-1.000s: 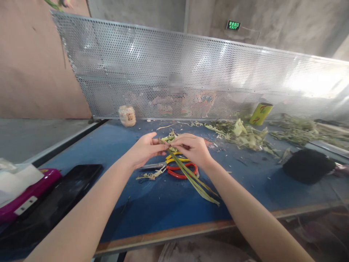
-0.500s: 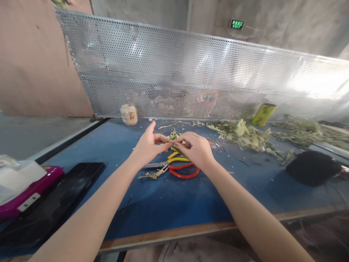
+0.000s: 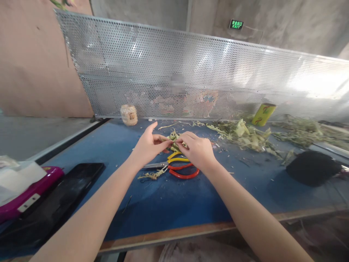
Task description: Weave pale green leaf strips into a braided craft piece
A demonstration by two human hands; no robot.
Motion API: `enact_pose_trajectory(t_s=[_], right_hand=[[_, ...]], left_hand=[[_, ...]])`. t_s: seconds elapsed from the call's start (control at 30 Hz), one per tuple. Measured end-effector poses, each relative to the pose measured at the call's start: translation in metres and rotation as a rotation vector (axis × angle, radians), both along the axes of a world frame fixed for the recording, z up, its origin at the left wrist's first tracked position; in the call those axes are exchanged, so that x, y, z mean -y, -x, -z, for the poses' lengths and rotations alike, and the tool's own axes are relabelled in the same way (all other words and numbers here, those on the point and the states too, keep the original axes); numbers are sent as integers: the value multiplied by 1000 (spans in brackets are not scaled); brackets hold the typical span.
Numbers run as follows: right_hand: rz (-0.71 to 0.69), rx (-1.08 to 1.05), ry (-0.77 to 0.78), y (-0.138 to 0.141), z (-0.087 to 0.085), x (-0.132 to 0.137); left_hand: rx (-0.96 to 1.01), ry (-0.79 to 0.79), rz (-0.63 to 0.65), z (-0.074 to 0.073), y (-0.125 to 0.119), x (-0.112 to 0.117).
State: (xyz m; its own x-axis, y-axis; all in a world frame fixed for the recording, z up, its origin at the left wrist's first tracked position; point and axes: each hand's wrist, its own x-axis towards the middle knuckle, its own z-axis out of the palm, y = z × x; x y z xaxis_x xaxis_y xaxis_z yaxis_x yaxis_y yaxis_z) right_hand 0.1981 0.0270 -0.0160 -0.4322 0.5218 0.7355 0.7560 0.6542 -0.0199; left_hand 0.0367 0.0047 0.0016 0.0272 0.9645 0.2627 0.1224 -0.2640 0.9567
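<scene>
Over the middle of the blue table, my left hand (image 3: pixel 148 145) and my right hand (image 3: pixel 198 148) meet with their fingertips close together. Each pinches at a thin, pale green plant strip (image 3: pixel 173 142), which the fingers mostly cover. My left thumb and index finger are pressed together while its other fingers are partly hidden. Just behind the fingertips lies a small heap of shredded plant fibre (image 3: pixel 173 135). Below the hands rest red-handled scissors (image 3: pixel 185 176) and a yellow-handled tool (image 3: pixel 177 159), partly covered by my right hand. A knotted straw-coloured piece (image 3: pixel 155 174) lies against the scissors.
A roll of pale twine (image 3: pixel 129 115) stands at the back left. Dried husks (image 3: pixel 247 137) and a yellow-green tube (image 3: pixel 263 114) are at the back right. A black rounded object (image 3: pixel 313 168) sits right; a black phone-like slab (image 3: pixel 85 174) and a magenta object (image 3: pixel 35 194) sit left.
My right hand has shifted very slightly to the right, and the fingertips are a little farther apart. The things on the table have stayed in place.
</scene>
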Motion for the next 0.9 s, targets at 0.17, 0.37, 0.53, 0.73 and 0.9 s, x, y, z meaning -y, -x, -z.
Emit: enact_pose_trajectory(t_s=[0.17, 0.37, 0.53, 0.73, 0.9], right_hand=[[7, -5, -27, 1, 0, 1], [-40, 10, -74, 2, 4, -1], [-26, 38, -86, 3, 4, 0], [-26, 61, -73, 2, 4, 0], [-41, 62, -96, 2, 5, 0]], left_hand=[[7, 25, -4, -1, -2, 2], [-4, 19, 11, 1, -2, -1], [-140, -100, 35, 2, 3, -3], [-291, -171, -46, 2, 6, -2], [-223, -137, -28, 4, 7, -4]])
